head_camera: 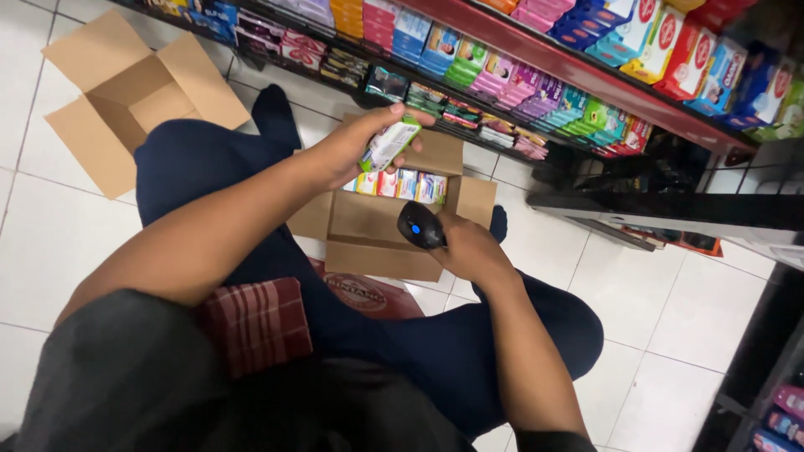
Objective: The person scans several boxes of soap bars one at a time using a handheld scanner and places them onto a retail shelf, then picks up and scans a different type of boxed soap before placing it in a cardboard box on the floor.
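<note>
My left hand [356, 146] is raised over an open cardboard box [381, 247] and grips a small green and white packet [389, 142]. My right hand [465, 247] holds a black handheld scanner [419, 224] with a blue lit button, just right of the box's middle. Inside the box, a row of several small colourful packets [398, 184] stands against the far wall. I sit cross-legged on the tiled floor in dark blue trousers, with the box between my legs.
A second, empty cardboard box [126, 92] lies open on the floor at far left. Low red shelves [536, 59] packed with coloured packets run across the top. A red checked cloth [255, 322] rests on my lap. Another dark shelf [775, 393] is at right.
</note>
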